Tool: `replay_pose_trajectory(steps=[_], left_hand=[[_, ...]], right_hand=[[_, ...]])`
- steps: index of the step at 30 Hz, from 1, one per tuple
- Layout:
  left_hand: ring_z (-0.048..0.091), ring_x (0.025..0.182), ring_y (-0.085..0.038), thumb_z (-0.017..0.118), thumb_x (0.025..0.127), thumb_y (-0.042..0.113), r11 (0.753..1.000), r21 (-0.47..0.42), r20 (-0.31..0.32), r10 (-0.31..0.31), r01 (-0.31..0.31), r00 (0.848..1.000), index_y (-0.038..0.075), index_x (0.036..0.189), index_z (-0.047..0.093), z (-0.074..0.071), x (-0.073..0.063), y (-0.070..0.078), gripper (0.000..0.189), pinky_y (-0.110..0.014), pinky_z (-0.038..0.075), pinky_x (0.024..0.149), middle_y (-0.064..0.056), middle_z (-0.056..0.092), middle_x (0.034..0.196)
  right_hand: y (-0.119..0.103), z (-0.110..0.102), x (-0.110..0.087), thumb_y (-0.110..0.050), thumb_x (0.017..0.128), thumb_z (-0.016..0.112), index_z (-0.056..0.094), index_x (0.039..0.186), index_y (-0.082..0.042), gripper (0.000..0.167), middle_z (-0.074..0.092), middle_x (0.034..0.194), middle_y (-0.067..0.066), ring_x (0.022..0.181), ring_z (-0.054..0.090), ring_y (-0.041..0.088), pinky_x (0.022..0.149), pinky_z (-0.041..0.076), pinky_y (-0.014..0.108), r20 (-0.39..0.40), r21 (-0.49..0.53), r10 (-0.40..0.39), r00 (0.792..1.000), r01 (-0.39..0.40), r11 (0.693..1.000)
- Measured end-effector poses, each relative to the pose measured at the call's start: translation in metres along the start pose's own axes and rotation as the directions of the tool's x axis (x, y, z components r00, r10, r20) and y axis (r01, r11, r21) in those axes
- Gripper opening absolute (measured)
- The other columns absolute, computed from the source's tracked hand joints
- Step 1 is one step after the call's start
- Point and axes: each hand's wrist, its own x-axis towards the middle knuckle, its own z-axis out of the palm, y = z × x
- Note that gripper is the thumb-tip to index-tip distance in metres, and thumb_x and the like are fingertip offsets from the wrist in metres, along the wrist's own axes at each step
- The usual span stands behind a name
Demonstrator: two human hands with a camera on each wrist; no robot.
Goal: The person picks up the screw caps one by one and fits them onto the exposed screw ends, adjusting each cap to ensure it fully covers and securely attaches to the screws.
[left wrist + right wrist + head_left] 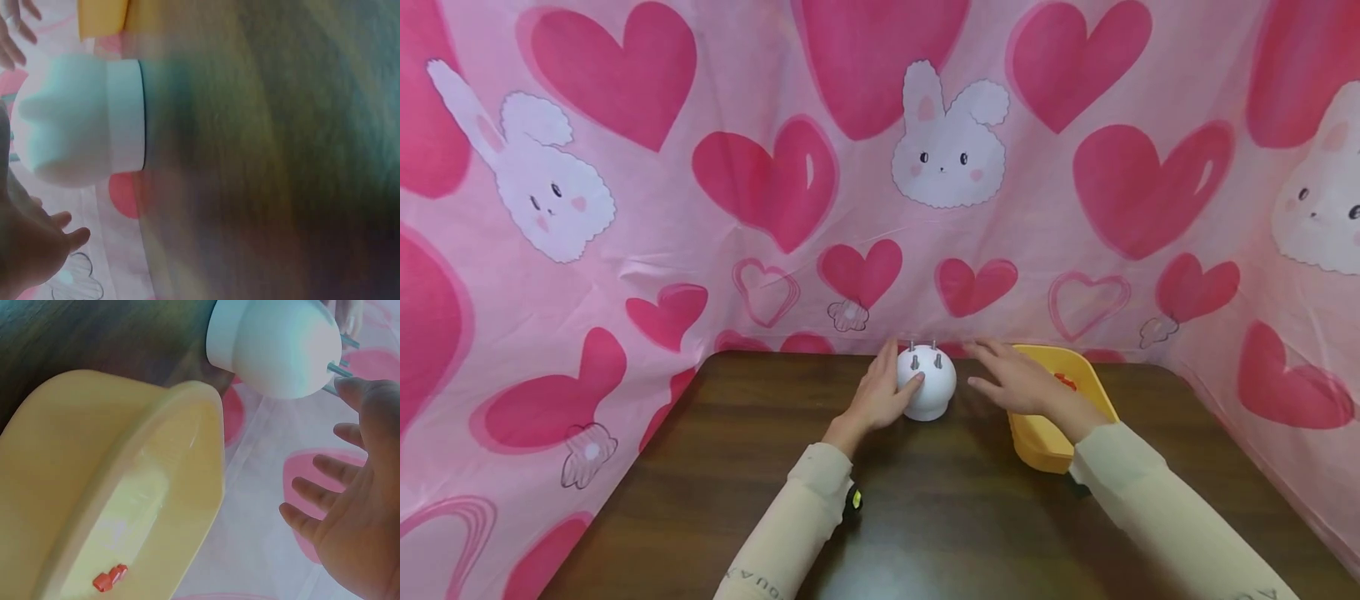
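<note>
A round white object on a short cylindrical base stands at the back of the table, several metal studs sticking up from its top. My left hand is at its left side, fingers extended and thumb in front of it; whether the hand touches it I cannot tell. To its right, my right hand hangs in the air with spread fingers and holds nothing. A yellow bin sits beneath the right wrist. Small red pieces lie inside the bin in the right wrist view.
The dark wooden table ends at a pink cloth printed with hearts and rabbits, which hangs behind and along both sides. A small dark object with a yellow-green face shows beside the left sleeve.
</note>
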Motion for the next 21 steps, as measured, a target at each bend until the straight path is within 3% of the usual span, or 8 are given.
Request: replay_pose_trajectory(steps=[10,21], left_hand=[[0.021,0.154,-0.034,0.049,0.101,0.057,0.999,-0.041,-0.006,-0.029,0.028,1.000,0.005,0.164,0.011,0.018,0.002,0.003,0.090,-0.054,0.025,0.122,-0.014,0.015,0.170],[0.018,0.156,-0.032,0.044,0.104,0.056,1.000,0.013,0.010,0.003,-0.003,1.000,0.006,0.165,0.008,0.023,0.005,0.003,0.086,-0.054,0.025,0.122,-0.014,0.010,0.171]], right_hand=[[0.003,-0.010,-0.010,-0.042,0.096,0.069,0.042,0.156,-0.023,0.068,0.039,0.159,0.013,0.143,0.041,0.039,0.107,0.042,0.064,0.021,-0.019,-0.011,1.000,0.012,1.000],[0.018,-0.028,-0.022,-0.042,0.101,0.061,0.038,0.158,-0.009,0.069,0.036,0.159,0.023,0.140,0.042,0.048,0.111,0.037,0.066,0.038,-0.065,-0.005,0.999,0.007,0.998]])
